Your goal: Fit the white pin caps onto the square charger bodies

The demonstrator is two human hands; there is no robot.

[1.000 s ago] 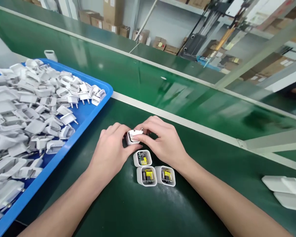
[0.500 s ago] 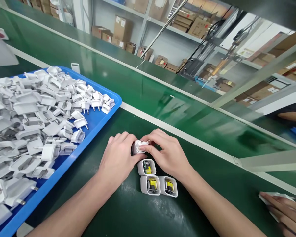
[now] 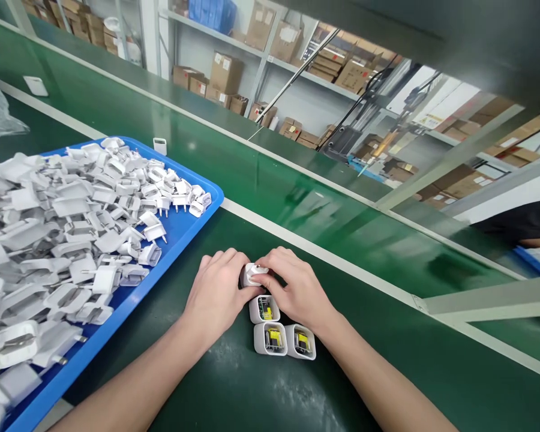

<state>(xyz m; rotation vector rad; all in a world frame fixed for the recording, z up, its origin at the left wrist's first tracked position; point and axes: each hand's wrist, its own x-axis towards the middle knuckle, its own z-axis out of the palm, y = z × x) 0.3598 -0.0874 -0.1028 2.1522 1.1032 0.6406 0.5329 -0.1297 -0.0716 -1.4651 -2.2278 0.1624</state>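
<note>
Item one: a white casing [image 3: 247, 278], centre of frame, held in your left hand [image 3: 216, 288]. Item two: a white cap [image 3: 257, 274], pinched between thumb and fingers of your right hand [image 3: 297, 287], set at the casing's mouth. Change: the cap, tilted a second earlier, sat nearer flush; closing of this unit looked well advanced, though a firm fit was unproven. Item three: open casings [image 3: 258, 341], three, just below your hands on the bench [image 3: 207, 384], yellow and black parts [image 3: 273, 339] within. Item four: a blue tray [image 3: 180, 225], left of frame, heaped with white plug pieces [image 3: 72, 234], cut off by the left edge. Unclear: the joint line, mostly covered by your grip; a dark sleeve [image 3: 522, 219], right edge, was blurred and cropped.
</note>
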